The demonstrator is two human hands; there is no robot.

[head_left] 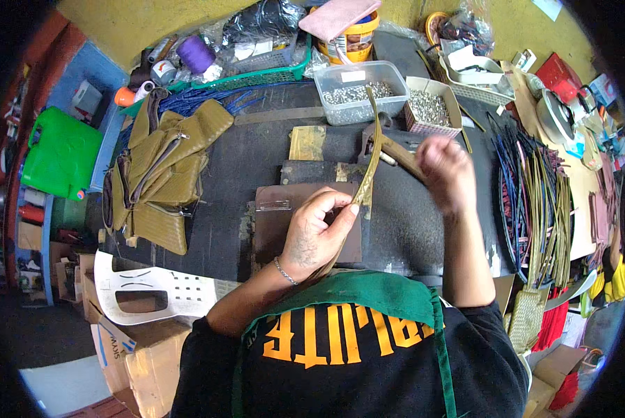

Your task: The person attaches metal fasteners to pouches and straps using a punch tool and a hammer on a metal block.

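My left hand (317, 233) is closed on a narrow olive-gold strap (374, 150), pinched between thumb and fingers. The strap rises in a slight curve above the hand, and its lower part runs down toward my apron (368, 289). Over the right of the dark work table my right hand (450, 174) is raised and smeared by motion. Its fingers look curled, but whether they hold anything cannot be made out. A hammer with a wooden handle (401, 157) lies beside it, the handle's end close to the hand. Beneath my left hand is a flat brown board (270, 237).
Olive-gold pouches (166, 160) are heaped at the left. A clear tub (357, 115) and a small basket (432, 127), both with small metal pieces, stand at the back. Bundled straps (535, 209) hang over the right edge. A white plastic chair (180, 289) is at the front left.
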